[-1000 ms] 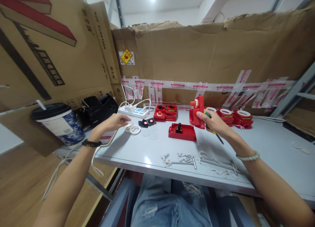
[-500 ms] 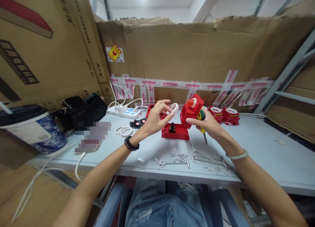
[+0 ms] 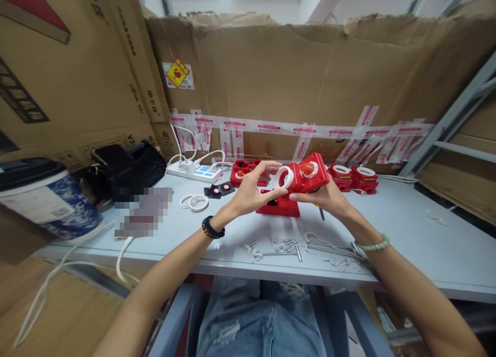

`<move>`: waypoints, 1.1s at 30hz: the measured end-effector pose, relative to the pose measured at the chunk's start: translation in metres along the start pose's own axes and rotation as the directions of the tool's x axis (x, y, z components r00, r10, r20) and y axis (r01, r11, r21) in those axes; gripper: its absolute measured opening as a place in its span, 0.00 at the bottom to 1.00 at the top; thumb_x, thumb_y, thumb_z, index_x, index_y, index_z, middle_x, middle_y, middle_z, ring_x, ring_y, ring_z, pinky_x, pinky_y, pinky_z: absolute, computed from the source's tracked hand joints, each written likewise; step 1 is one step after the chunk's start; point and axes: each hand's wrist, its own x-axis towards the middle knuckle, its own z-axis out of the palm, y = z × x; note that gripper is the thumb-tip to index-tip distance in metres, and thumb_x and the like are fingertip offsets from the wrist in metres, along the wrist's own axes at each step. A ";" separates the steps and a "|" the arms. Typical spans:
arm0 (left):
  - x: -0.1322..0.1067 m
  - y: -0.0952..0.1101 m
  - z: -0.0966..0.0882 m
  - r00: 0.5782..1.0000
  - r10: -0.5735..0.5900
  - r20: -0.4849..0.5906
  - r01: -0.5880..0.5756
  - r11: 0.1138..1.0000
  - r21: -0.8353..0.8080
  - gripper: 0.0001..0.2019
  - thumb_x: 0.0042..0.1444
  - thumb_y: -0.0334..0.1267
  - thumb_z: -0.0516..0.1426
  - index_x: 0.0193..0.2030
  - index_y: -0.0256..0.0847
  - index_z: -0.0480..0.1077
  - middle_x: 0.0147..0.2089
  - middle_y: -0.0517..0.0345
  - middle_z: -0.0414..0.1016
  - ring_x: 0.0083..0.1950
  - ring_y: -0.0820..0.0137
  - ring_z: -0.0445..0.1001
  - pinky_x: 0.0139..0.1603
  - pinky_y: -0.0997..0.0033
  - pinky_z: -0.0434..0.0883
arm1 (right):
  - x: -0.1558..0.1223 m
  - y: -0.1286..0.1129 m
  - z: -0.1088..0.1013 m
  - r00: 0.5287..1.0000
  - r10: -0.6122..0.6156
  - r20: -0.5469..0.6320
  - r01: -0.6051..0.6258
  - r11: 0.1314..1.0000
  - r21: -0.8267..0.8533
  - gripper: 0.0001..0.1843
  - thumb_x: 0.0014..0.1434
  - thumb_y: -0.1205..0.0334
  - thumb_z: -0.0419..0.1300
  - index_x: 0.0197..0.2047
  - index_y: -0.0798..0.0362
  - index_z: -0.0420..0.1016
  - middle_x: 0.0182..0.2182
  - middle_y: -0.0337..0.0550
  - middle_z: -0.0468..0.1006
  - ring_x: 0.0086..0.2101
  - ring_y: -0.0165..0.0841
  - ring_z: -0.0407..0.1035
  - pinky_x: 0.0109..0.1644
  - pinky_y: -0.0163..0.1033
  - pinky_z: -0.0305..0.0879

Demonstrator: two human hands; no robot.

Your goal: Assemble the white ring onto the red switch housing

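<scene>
My right hand (image 3: 327, 198) holds a red plastic housing (image 3: 312, 174) with a round red button on top, raised above the table; a screwdriver is tucked under the same hand, its tip (image 3: 321, 213) pointing down. My left hand (image 3: 251, 189) pinches a white ring (image 3: 284, 177) against the housing's left end. A red base plate (image 3: 279, 206) with a small black part lies on the table just below both hands.
Grey table (image 3: 406, 243) backed by a cardboard wall. Two white rings (image 3: 194, 201), black-red discs (image 3: 219, 190), red housings (image 3: 242, 172), more red units with white rings (image 3: 354, 176), screws (image 3: 284, 243), wire clips (image 3: 333, 251), a power strip (image 3: 194, 172), a black bag (image 3: 127, 166), a bucket (image 3: 42, 197).
My left hand took a white ring from the pile at the left and brought it to the red housing. My right hand tilted the housing down from upright.
</scene>
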 end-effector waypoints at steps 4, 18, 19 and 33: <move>0.001 -0.001 -0.005 0.998 0.028 0.048 -0.030 0.999 0.033 0.31 0.50 0.42 0.65 0.61 0.45 0.62 0.56 0.49 0.70 0.54 0.64 0.71 0.54 0.62 0.70 | 0.000 -0.001 0.000 0.999 -0.034 0.002 0.034 0.997 -0.068 0.30 0.36 0.56 0.74 0.44 0.55 0.72 0.42 0.51 0.79 0.42 0.44 0.74 0.47 0.50 0.71; 0.002 -0.001 -0.008 0.999 0.043 0.032 -0.042 0.998 -0.040 0.29 0.44 0.42 0.68 0.54 0.44 0.69 0.49 0.52 0.70 0.49 0.67 0.72 0.54 0.61 0.72 | -0.003 -0.004 0.002 0.998 -0.067 -0.003 0.066 0.986 -0.151 0.30 0.37 0.55 0.74 0.43 0.56 0.72 0.39 0.49 0.79 0.39 0.42 0.74 0.43 0.47 0.73; 0.002 -0.001 -0.008 0.998 0.048 0.039 -0.047 0.998 -0.037 0.29 0.44 0.42 0.68 0.55 0.44 0.69 0.49 0.52 0.70 0.49 0.67 0.72 0.54 0.61 0.72 | -0.003 -0.004 0.001 0.998 -0.062 0.000 0.061 0.986 -0.154 0.29 0.37 0.55 0.73 0.43 0.55 0.72 0.38 0.48 0.80 0.38 0.41 0.75 0.42 0.46 0.73; 0.003 0.006 -0.022 0.964 0.148 0.219 -0.164 0.985 0.059 0.26 0.49 0.44 0.65 0.57 0.53 0.68 0.55 0.52 0.65 0.55 0.64 0.67 0.53 0.60 0.69 | -0.001 0.001 0.001 0.999 -0.030 -0.009 0.030 1.000 0.004 0.30 0.43 0.46 0.68 0.45 0.55 0.72 0.41 0.49 0.78 0.41 0.41 0.73 0.45 0.45 0.70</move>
